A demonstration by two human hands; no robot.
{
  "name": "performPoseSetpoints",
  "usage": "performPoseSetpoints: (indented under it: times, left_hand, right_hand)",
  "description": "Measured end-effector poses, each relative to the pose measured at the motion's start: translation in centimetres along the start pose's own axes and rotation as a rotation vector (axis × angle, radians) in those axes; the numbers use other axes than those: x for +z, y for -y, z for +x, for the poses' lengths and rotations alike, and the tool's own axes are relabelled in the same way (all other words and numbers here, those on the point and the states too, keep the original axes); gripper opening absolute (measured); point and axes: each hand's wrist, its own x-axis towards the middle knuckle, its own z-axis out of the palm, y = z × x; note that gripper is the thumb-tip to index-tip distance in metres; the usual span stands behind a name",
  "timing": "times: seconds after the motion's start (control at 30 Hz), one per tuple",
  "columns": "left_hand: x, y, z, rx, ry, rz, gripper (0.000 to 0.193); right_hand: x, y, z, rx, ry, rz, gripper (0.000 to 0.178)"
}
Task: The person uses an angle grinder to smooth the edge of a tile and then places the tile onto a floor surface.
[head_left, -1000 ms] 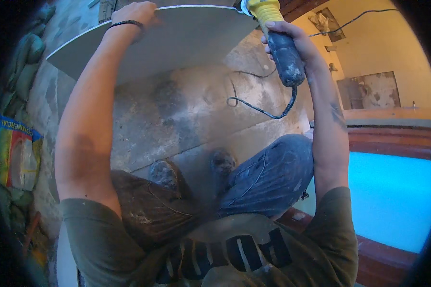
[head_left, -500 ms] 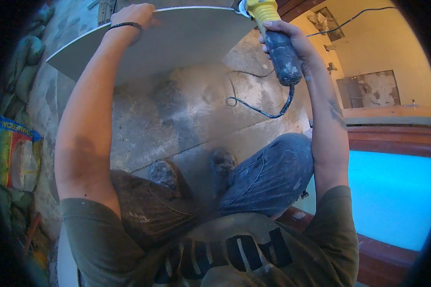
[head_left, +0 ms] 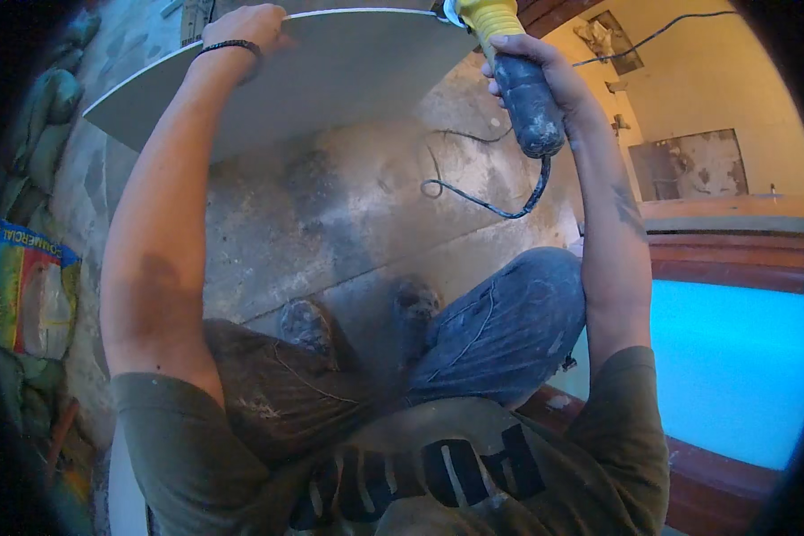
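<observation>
A large thin greyish panel [head_left: 330, 85] with a pale edge stands tilted in front of me; whether it is tile or board I cannot tell. At its upper left edge my left hand [head_left: 246, 34] grips it, fingers partly hidden behind. My right hand [head_left: 545, 76] is wrapped around the dusty black handle of a yellow and black corded angle grinder [head_left: 529, 107]. The tool's head lies by the panel's upper right corner, mostly cut off by the frame's top. Whether its disc touches the panel does not show.
From the handle a dark cord [head_left: 509, 214] loops over the dusty concrete floor [head_left: 330, 205]. Green sacks [head_left: 40, 134] and a colourful printed bag [head_left: 31, 295] line the left side. To the right are a reddish-brown wooden frame [head_left: 732, 263] and a bright blue surface [head_left: 732, 366].
My left hand and the panel's left end have shifted very slightly left and up. The grinder and my right hand stay nearly in place.
</observation>
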Motion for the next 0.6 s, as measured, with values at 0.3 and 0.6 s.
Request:
performPoseSetpoints:
  times: [0.3, 0.6]
  left_hand:
    - [-0.72, -0.37, 0.01, 0.001, 0.012, 0.011, 0.047]
    - [0.04, 0.18, -0.12, 0.016, 0.023, -0.006, 0.046]
  right_hand:
    - [0.23, 0.18, 0.07, 0.000, -0.041, -0.026, 0.049]
    - [-0.11, 0.36, -0.04, 0.027, -0.059, 0.002, 0.050]
